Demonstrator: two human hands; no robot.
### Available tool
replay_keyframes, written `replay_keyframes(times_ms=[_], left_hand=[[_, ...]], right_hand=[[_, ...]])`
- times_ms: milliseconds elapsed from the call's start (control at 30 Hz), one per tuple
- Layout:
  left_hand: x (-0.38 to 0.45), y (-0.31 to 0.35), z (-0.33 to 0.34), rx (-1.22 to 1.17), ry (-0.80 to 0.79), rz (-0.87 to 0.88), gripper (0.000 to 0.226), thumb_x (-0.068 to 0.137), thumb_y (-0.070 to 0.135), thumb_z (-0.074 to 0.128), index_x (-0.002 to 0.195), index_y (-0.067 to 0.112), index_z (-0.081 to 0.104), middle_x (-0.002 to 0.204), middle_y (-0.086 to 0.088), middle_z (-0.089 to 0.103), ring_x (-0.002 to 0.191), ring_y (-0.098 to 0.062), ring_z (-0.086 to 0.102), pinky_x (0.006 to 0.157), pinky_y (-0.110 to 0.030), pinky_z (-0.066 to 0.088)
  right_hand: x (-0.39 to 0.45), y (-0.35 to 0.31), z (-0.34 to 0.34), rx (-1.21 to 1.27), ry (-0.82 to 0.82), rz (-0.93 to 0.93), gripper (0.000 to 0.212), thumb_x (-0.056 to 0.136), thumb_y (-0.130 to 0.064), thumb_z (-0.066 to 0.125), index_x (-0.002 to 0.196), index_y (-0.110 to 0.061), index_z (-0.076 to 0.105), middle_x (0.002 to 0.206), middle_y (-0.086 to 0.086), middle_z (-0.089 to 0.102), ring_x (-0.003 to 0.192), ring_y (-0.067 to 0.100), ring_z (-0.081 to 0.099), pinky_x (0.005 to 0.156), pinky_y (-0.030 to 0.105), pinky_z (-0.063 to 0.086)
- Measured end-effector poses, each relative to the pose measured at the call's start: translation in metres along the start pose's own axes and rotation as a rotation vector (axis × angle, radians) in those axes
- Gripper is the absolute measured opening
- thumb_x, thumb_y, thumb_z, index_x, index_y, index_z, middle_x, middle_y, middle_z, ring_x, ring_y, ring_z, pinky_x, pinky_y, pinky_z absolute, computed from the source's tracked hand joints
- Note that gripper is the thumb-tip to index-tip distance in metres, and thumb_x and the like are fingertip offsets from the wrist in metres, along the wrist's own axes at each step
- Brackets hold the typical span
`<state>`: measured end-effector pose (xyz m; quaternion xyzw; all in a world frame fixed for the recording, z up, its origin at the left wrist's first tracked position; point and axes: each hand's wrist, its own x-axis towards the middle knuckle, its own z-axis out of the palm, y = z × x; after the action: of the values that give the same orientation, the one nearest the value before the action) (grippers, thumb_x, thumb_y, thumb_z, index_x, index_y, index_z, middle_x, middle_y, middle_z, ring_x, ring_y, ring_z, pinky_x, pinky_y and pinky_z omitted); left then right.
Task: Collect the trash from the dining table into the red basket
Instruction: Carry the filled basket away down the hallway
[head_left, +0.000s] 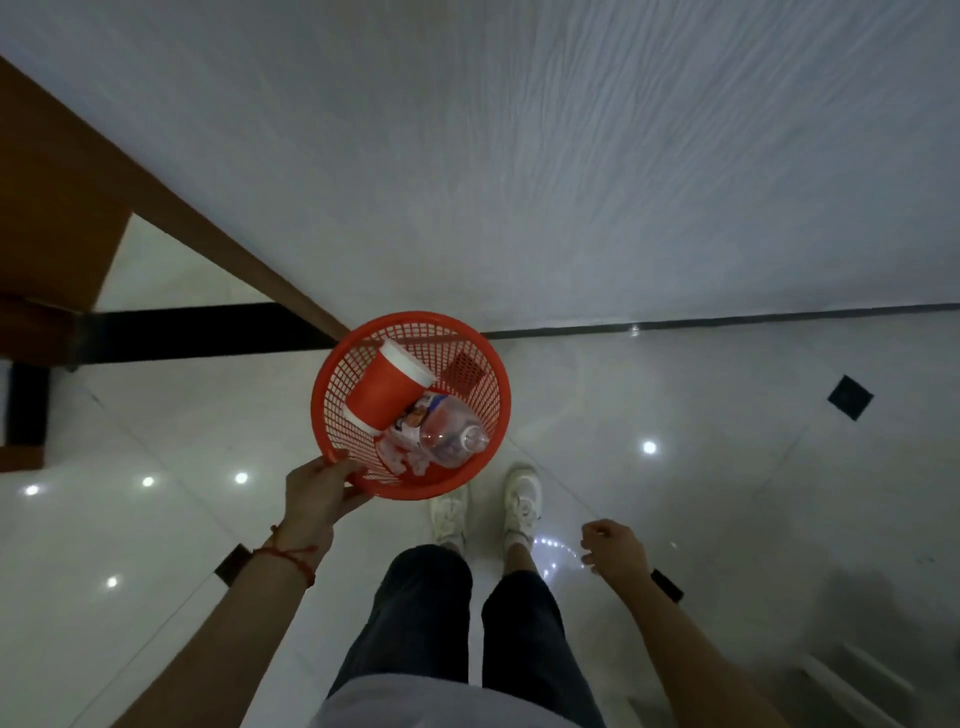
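One red basket (332, 415) of plastic mesh, round and open at the top, was held above the glossy floor (675, 415), in front of two white shoes (522, 501). The left hand (314, 496) held its near rim, thumb on the rim and fingers curled under it. Inside lay one red cup (382, 395) with white rim, on its side, one clear plastic bottle (452, 431) touching it, and crumpled white paper (400, 460). The right hand (613, 551) was empty, fingers loosely curled.
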<state>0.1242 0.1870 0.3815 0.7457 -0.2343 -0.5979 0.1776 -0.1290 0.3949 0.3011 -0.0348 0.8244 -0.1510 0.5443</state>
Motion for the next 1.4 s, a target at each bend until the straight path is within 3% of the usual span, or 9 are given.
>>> replay_keyframes(times_ms=[167,467,633,800,1000,1200,1400], left_hand=[[0.057,-0.025,0.045,0.006,0.013,-0.081,0.015,0.081,-0.003,0.057,0.097,-0.002,0.06,0.095,-0.017,0.063,0.078,-0.026,0.061,0.072,-0.037,0.051],[0.183,-0.082,0.112,-0.007,0.019,-0.117,0.023,0.083,-0.003,0.056,0.106,-0.001,0.058,0.103,-0.019,0.062,0.082,-0.03,0.062,0.075,-0.041,0.05],[0.245,-0.105,0.144,-0.01,0.019,-0.111,0.025,0.083,-0.004,0.055,0.108,-0.005,0.057,0.1,-0.019,0.059,0.072,-0.024,0.059,0.067,-0.036,0.052],[0.296,-0.132,0.163,-0.021,0.022,-0.142,0.03,0.084,-0.002,0.054,0.115,-0.006,0.055,0.106,-0.019,0.059,0.086,-0.032,0.059,0.081,-0.042,0.048],[0.342,-0.148,0.178,-0.014,-0.011,-0.116,0.028,0.085,0.001,0.057,0.113,0.003,0.057,0.105,-0.017,0.061,0.075,-0.02,0.062,0.075,-0.038,0.049],[0.382,-0.156,0.191,0.0,-0.022,-0.123,0.029,0.085,-0.002,0.055,0.115,0.003,0.056,0.109,-0.016,0.06,0.094,-0.03,0.059,0.078,-0.041,0.049],[0.409,-0.173,0.195,-0.027,-0.032,-0.207,0.025,0.085,-0.005,0.052,0.108,0.005,0.055,0.108,-0.016,0.058,0.095,-0.032,0.057,0.077,-0.041,0.047]], right_hand=[[0.055,-0.007,0.009,0.005,-0.039,0.041,0.013,0.086,-0.007,0.05,0.078,-0.011,0.06,0.071,0.007,0.06,0.057,0.021,0.057,0.068,0.031,0.041],[0.176,-0.013,0.027,0.21,-0.029,0.068,0.024,0.087,0.001,0.051,0.069,-0.01,0.061,0.063,0.01,0.058,0.05,0.022,0.053,0.05,0.023,0.038],[0.237,-0.009,0.04,0.188,-0.036,0.077,0.023,0.088,-0.004,0.052,0.07,-0.014,0.061,0.065,0.01,0.061,0.053,0.023,0.054,0.054,0.026,0.039],[0.287,-0.004,0.053,0.129,-0.017,0.078,0.021,0.086,-0.005,0.051,0.071,-0.015,0.061,0.066,0.007,0.062,0.054,0.022,0.057,0.054,0.026,0.043],[0.322,0.0,0.07,0.001,-0.013,0.033,0.029,0.087,-0.01,0.052,0.063,-0.026,0.058,0.067,0.001,0.064,0.056,0.016,0.061,0.067,0.032,0.048],[0.349,0.003,0.081,-0.067,-0.003,-0.005,0.028,0.087,-0.007,0.05,0.067,-0.024,0.06,0.065,-0.003,0.064,0.054,0.013,0.062,0.068,0.034,0.049],[0.362,0.008,0.093,-0.131,-0.03,-0.022,0.027,0.087,-0.01,0.051,0.067,-0.027,0.058,0.067,-0.001,0.065,0.057,0.014,0.062,0.075,0.036,0.052]])
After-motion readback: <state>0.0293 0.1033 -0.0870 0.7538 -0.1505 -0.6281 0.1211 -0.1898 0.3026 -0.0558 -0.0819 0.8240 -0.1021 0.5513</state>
